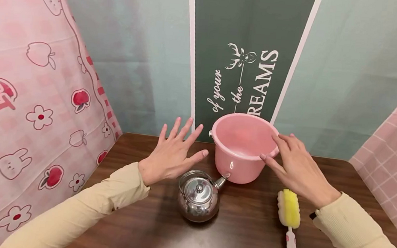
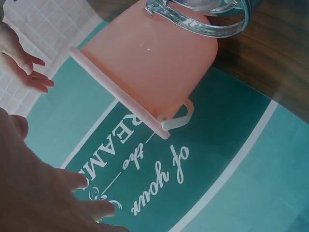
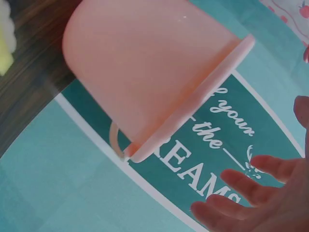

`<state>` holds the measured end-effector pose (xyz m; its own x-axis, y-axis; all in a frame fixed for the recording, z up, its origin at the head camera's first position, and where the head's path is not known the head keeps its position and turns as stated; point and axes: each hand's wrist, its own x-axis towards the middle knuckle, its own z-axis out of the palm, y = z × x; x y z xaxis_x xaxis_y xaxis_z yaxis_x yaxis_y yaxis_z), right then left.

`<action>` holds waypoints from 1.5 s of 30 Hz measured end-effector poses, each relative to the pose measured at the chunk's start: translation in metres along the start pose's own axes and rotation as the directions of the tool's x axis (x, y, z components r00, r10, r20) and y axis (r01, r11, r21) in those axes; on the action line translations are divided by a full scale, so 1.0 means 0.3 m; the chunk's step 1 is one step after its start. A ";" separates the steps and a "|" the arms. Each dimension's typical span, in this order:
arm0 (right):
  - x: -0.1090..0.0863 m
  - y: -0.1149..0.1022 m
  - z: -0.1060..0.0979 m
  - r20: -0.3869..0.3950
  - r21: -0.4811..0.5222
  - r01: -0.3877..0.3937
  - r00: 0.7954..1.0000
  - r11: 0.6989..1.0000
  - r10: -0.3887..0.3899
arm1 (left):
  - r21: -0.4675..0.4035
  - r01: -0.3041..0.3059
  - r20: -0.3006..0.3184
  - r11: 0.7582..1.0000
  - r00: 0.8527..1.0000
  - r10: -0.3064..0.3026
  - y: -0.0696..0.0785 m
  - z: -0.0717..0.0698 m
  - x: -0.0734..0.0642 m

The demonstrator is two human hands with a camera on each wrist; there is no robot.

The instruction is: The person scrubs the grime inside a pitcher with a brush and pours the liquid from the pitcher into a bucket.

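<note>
My left hand [image 1: 171, 157] is raised with fingers spread, left of a pink bucket [image 1: 238, 170] and above a shiny metal kettle [image 1: 197, 209]. The right hand [image 1: 298, 169] hovers at the bucket's right side, fingers extended and apart; in the head view its fingertips overlap the rim. From the right wrist view, that hand [image 3: 270, 193] shows a gap to the bucket [image 3: 145, 63]. Neither hand holds anything. The kettle has its lid on, and its spout points toward the bucket. In the left wrist view only the kettle's handle [image 2: 203, 26] and part of its body appear.
A sponge brush [image 1: 289, 208] with a yellow and white head and pink handle lies at the right on the brown wooden table [image 1: 241, 240]. Behind stands a green cloth backdrop [image 1: 147, 55] with white lettering; patterned pink cloths [image 1: 44, 85] hang at both sides.
</note>
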<state>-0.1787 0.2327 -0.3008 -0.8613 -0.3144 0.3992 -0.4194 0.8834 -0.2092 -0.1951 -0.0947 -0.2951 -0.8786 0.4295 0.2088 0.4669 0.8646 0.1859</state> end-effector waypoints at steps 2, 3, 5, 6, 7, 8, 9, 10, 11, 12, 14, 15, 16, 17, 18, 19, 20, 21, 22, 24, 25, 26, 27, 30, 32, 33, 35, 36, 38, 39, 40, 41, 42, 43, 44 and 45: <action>0.001 -0.012 0.000 -0.040 0.010 -0.001 0.999 1.000 0.001 | -0.051 -0.051 -0.041 0.997 0.998 0.049 -0.006 0.000 0.001; 0.000 -0.019 0.001 -0.069 0.019 0.002 0.998 1.000 0.000 | -0.083 -0.087 -0.071 0.993 0.994 0.081 -0.011 0.001 0.003; 0.000 -0.033 0.006 -0.143 0.042 0.020 0.990 0.999 -0.014 | -0.137 -0.171 -0.149 0.976 0.977 0.151 -0.021 0.003 0.007; 0.000 -0.041 0.011 -0.187 0.056 0.039 0.982 0.998 -0.028 | -0.160 -0.216 -0.194 0.963 0.964 0.183 -0.026 0.005 0.010; 0.000 -0.050 0.016 -0.237 0.066 0.065 0.970 0.996 -0.048 | -0.176 -0.258 -0.241 0.950 0.947 0.213 -0.032 0.008 0.013; 0.001 -0.059 0.024 -0.292 0.076 0.098 0.954 0.992 -0.072 | -0.188 -0.294 -0.282 0.937 0.930 0.235 -0.037 0.011 0.015; 0.002 -0.068 0.032 -0.348 0.084 0.130 0.933 0.988 -0.093 | -0.195 -0.316 -0.313 0.928 0.917 0.247 -0.041 0.014 0.015; 0.003 -0.078 0.041 -0.403 0.094 0.163 0.908 0.982 -0.112 | -0.203 -0.331 -0.339 0.922 0.907 0.251 -0.045 0.018 0.015; 0.004 -0.088 0.050 -0.450 0.105 0.194 0.884 0.975 -0.127 | -0.210 -0.340 -0.358 0.917 0.899 0.251 -0.048 0.024 0.013; 0.004 -0.099 0.059 -0.494 0.118 0.221 0.859 0.968 -0.135 | -0.221 -0.342 -0.370 0.913 0.896 0.247 -0.050 0.029 0.011; 0.003 -0.119 0.076 -0.562 0.153 0.262 0.816 0.953 -0.134 | -0.242 -0.336 -0.376 0.910 0.897 0.231 -0.055 0.043 0.004; 0.001 -0.129 0.083 -0.583 0.176 0.273 0.803 0.946 -0.123 | -0.253 -0.328 -0.377 0.910 0.900 0.220 -0.057 0.051 0.001; -0.002 -0.140 0.090 -0.597 0.204 0.280 0.795 0.938 -0.108 | -0.273 -0.319 -0.378 0.908 0.903 0.204 -0.062 0.063 -0.004; -0.005 -0.150 0.096 -0.603 0.236 0.282 0.793 0.930 -0.088 | -0.289 -0.309 -0.379 0.906 0.906 0.188 -0.065 0.075 -0.009; -0.009 -0.160 0.102 -0.607 0.266 0.278 0.792 0.923 -0.064 | -0.311 -0.298 -0.380 0.903 0.909 0.169 -0.069 0.088 -0.013; -0.013 -0.170 0.109 -0.605 0.299 0.271 0.795 0.915 -0.038 | -0.331 -0.286 -0.383 0.899 0.912 0.149 -0.073 0.104 -0.017; -0.017 -0.180 0.116 -0.603 0.331 0.263 0.798 0.906 -0.012 | -0.349 -0.272 -0.385 0.897 0.914 0.128 -0.078 0.121 -0.021; -0.021 -0.189 0.123 -0.597 0.361 0.248 0.802 0.899 0.019 | -0.366 -0.259 -0.383 0.894 0.917 0.109 -0.082 0.139 -0.026; -0.025 -0.198 0.131 -0.591 0.392 0.231 0.805 0.890 0.051 | -0.384 -0.243 -0.376 0.891 0.922 0.090 -0.087 0.158 -0.030; -0.034 -0.215 0.150 -0.578 0.449 0.196 0.808 0.872 0.116 | -0.411 -0.210 -0.348 0.887 0.936 0.060 -0.097 0.198 -0.036; -0.040 -0.222 0.160 -0.570 0.477 0.179 0.808 0.860 0.148 | -0.419 -0.192 -0.332 0.887 0.942 0.047 -0.102 0.218 -0.039; -0.045 -0.228 0.172 -0.563 0.502 0.163 0.807 0.849 0.177 | -0.432 -0.174 -0.312 0.885 0.949 0.034 -0.107 0.237 -0.043; -0.051 -0.234 0.184 -0.548 0.529 0.143 0.810 0.837 0.208 | -0.446 -0.153 -0.294 0.882 0.956 0.017 -0.112 0.255 -0.046; -0.062 -0.244 0.226 -0.467 0.611 0.063 0.833 0.790 0.295 | -0.493 -0.093 -0.270 0.865 0.962 -0.050 -0.124 0.306 -0.058; -0.067 -0.245 0.255 -0.367 0.651 -0.027 0.864 0.758 0.346 | -0.531 -0.052 -0.260 0.846 0.960 -0.104 -0.128 0.338 -0.064; -0.067 -0.246 0.271 -0.310 0.661 -0.073 0.880 0.747 0.360 | -0.553 -0.034 -0.254 0.833 0.959 -0.129 -0.129 0.354 -0.068; -0.068 -0.251 0.306 -0.209 0.656 -0.143 0.909 0.741 0.361 | -0.606 0.009 -0.220 0.796 0.959 -0.178 -0.132 0.387 -0.074; -0.068 -0.254 0.325 -0.171 0.647 -0.158 0.923 0.746 0.344 | -0.630 0.029 -0.201 0.776 0.959 -0.198 -0.133 0.403 -0.077; -0.067 -0.264 0.362 -0.130 0.619 -0.149 0.949 0.771 0.287 | -0.669 0.068 -0.164 0.741 0.958 -0.236 -0.133 0.431 -0.085; -0.066 -0.270 0.382 -0.124 0.608 -0.129 0.959 0.783 0.254 | -0.686 0.089 -0.146 0.722 0.955 -0.257 -0.132 0.444 -0.089; -0.066 -0.276 0.401 -0.127 0.593 -0.105 0.967 0.799 0.222 | -0.701 0.109 -0.130 0.705 0.952 -0.276 -0.131 0.455 -0.092; -0.065 -0.283 0.418 -0.131 0.577 -0.083 0.972 0.813 0.193 | -0.712 0.123 -0.121 0.691 0.948 -0.293 -0.129 0.465 -0.095; -0.064 -0.290 0.435 -0.139 0.564 -0.060 0.976 0.824 0.167 | -0.722 0.136 -0.113 0.678 0.944 -0.309 -0.127 0.474 -0.098; -0.064 -0.296 0.450 -0.148 0.549 -0.040 0.978 0.835 0.144 | -0.731 0.148 -0.105 0.667 0.940 -0.324 -0.124 0.482 -0.101; -0.065 -0.303 0.463 -0.156 0.536 -0.022 0.980 0.844 0.125 | -0.741 0.160 -0.096 0.652 0.936 -0.338 -0.121 0.488 -0.103; -0.065 -0.309 0.476 -0.160 0.526 -0.010 0.981 0.851 0.111 | -0.747 0.158 -0.097 0.646 0.935 -0.340 -0.119 0.495 -0.105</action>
<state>-0.1638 0.1073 -0.4166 -0.8453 -0.1548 0.5113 -0.4987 0.5719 -0.6513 -0.1991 -0.1003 -0.4507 -0.9708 0.0826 0.2250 0.2384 0.4316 0.8700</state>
